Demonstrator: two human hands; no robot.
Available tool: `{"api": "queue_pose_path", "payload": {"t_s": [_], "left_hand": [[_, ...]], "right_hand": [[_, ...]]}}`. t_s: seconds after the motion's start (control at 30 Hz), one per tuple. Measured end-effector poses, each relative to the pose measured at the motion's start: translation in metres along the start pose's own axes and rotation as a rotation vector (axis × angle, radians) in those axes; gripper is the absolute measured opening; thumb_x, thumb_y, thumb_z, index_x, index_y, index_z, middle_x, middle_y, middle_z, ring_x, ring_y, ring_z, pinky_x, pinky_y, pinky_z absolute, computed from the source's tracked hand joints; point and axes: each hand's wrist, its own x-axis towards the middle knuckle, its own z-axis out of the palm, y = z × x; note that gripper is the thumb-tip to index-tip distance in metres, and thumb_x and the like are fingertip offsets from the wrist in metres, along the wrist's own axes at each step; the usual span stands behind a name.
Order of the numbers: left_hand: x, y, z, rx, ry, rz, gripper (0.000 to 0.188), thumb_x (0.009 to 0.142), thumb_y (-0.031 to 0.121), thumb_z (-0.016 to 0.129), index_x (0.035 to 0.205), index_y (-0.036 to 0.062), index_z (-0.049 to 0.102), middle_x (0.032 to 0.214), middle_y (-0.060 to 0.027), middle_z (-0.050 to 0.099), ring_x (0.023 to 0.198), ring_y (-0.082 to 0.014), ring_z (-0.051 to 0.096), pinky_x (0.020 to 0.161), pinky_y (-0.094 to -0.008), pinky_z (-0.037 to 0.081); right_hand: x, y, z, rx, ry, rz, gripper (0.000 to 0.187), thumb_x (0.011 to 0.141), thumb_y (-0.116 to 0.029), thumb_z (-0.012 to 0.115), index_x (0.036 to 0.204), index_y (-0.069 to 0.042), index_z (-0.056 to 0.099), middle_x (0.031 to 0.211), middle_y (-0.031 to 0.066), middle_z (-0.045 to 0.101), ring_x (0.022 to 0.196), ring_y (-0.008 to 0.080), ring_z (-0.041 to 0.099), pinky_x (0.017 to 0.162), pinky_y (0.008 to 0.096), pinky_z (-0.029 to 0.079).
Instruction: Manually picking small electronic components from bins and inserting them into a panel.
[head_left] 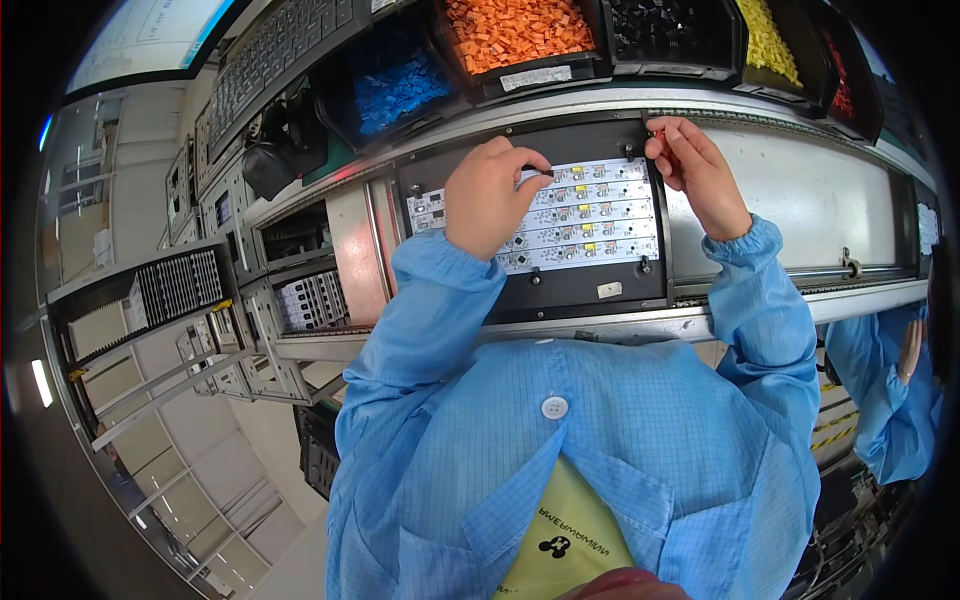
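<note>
White circuit board strips (625,212) lie side by side in a black carrier frame (560,300), with small yellow parts (585,211) standing in rows on them. My left hand (492,195) is over the upper strips, thumb and forefinger pinched on a small black part (541,172). It hides much of the strips' left half. At the frame's upper right corner my right hand (700,175) is closed, its fingertips pressed together. A speck of red shows at those fingertips, too small to name.
Behind the frame stand bins of blue parts (395,88), orange parts (520,32), black parts (668,30), yellow parts (768,42) and red parts (838,80). A metal rail (690,322) runs along the near side. A keyboard (285,65) sits far left; another person's sleeve (865,390) shows at right.
</note>
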Motion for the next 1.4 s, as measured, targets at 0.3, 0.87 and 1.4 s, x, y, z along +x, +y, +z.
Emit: {"api": "queue_pose_path", "payload": {"t_s": [0.3, 0.87, 1.4], "left_hand": [[0.008, 0.013, 0.0, -0.096, 0.012, -0.128, 0.014, 0.079, 0.016, 0.086, 0.09, 0.0133, 0.078, 0.075, -0.0031, 0.054, 0.073, -0.0237, 0.059, 0.062, -0.0402, 0.046], [0.002, 0.012, 0.013, -0.011, 0.069, -0.045, 0.007, 0.081, 0.014, 0.082, 0.088, 0.0152, 0.081, 0.072, -0.0026, 0.058, 0.072, -0.0239, 0.062, 0.062, -0.039, 0.049], [-0.011, -0.004, 0.004, -0.605, -0.115, -0.201, 0.036, 0.094, 0.005, 0.072, 0.13, 0.0079, 0.069, 0.096, -0.0032, 0.063, 0.085, -0.0154, 0.063, 0.073, -0.0317, 0.053]], "right_hand": [[-0.001, -0.001, 0.001, -0.082, -0.018, -0.013, 0.032, 0.116, -0.029, 0.042, 0.129, -0.011, 0.065, 0.093, -0.0098, 0.059, 0.076, 0.0008, 0.043, 0.066, 0.0173, 0.033], [0.003, 0.009, -0.005, -0.219, -0.061, -0.085, 0.034, 0.111, -0.023, 0.058, 0.139, -0.008, 0.068, 0.105, -0.0038, 0.071, 0.074, 0.0018, 0.046, 0.066, 0.0184, 0.04], [0.009, 0.01, 0.037, -0.911, 0.062, -0.662, 0.014, 0.086, -0.005, 0.08, 0.1, -0.006, 0.079, 0.088, 0.0068, 0.067, 0.076, 0.0197, 0.063, 0.066, 0.0328, 0.051]]}}
